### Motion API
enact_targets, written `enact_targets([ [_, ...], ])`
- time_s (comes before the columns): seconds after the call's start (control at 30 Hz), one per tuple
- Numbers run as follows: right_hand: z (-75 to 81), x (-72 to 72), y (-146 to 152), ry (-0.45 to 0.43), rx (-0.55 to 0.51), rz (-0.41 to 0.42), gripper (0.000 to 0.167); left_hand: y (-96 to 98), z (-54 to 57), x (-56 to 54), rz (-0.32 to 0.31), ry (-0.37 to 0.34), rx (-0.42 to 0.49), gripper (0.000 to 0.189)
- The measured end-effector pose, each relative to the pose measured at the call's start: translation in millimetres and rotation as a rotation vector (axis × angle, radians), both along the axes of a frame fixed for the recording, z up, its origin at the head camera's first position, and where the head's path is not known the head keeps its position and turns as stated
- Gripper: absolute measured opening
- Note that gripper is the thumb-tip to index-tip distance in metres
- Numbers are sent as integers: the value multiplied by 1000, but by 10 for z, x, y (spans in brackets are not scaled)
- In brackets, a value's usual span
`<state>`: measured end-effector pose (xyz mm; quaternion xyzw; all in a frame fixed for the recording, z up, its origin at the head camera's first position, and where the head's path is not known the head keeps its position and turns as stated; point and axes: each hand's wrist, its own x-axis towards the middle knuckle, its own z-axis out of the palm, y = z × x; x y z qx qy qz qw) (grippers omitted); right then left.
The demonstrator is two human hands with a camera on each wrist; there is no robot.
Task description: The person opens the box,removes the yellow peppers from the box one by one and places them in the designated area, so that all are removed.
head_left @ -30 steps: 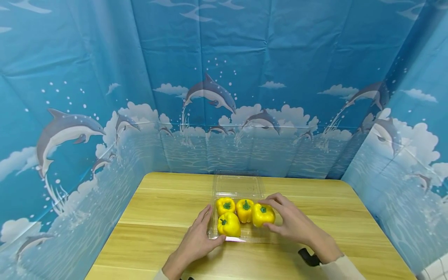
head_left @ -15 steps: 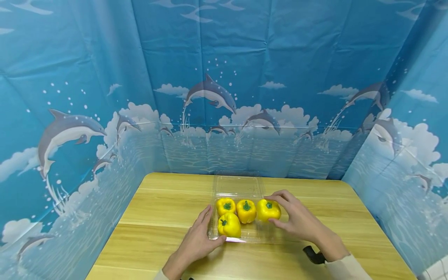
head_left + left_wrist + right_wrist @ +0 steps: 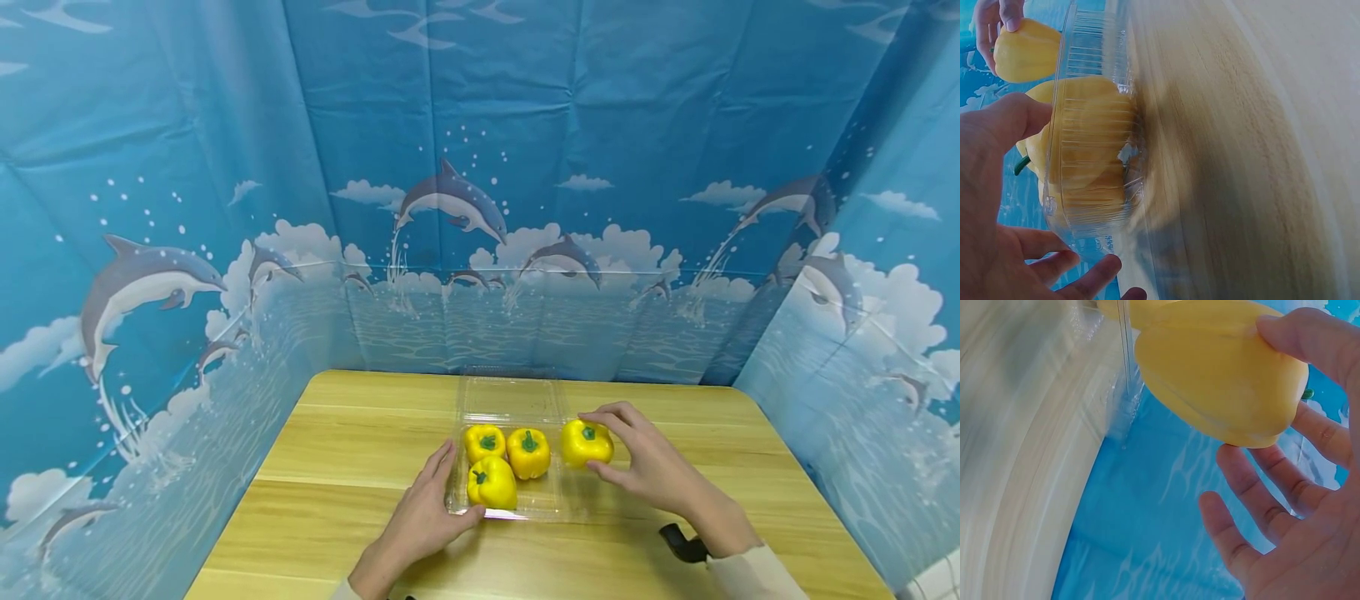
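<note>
In the head view my right hand (image 3: pixel 652 462) pinches a yellow bell pepper (image 3: pixel 587 443) between thumb and fingers, just right of a clear plastic container (image 3: pixel 543 500). The right wrist view shows the thumb on one side of this pepper (image 3: pixel 1222 369) and fingertips on the other. Inside the container sit three more yellow peppers: one at the back left (image 3: pixel 483 442), one at the back middle (image 3: pixel 528 454) and one at the front left (image 3: pixel 491 483). My left hand (image 3: pixel 423 512) holds the container's front left corner, its thumb at the front rim (image 3: pixel 1054 150) and its fingers along the left side.
The container's clear lid (image 3: pixel 510 398) lies folded back, toward the rear of the wooden table (image 3: pixel 360 425). A blue curtain (image 3: pixel 480 325) printed with dolphins stands behind the table and along both sides. A black strap-like piece (image 3: pixel 682 546) hangs by the right wrist.
My right hand has moved the held pepper rightward and slightly back, from over the container's right part to beside its right edge. The left hand and the other peppers have stayed put.
</note>
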<state>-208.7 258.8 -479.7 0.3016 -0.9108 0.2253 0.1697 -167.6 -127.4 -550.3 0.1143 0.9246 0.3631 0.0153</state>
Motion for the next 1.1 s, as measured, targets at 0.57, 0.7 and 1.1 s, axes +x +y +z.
enact_targets([
  [0.57, -61, -31, 139, -1, -30, -23, 67, 13, -43, 29, 0, 9, 3, 118],
  [0.7, -109, -54, 181, -7, -31, -33, 67, 15, -55, 28, -4, 9, -2, 118],
  [1.1, -214, -97, 285, -71, -33, -64, 64, 21, -82, 22, 2, 20, -11, 117],
])
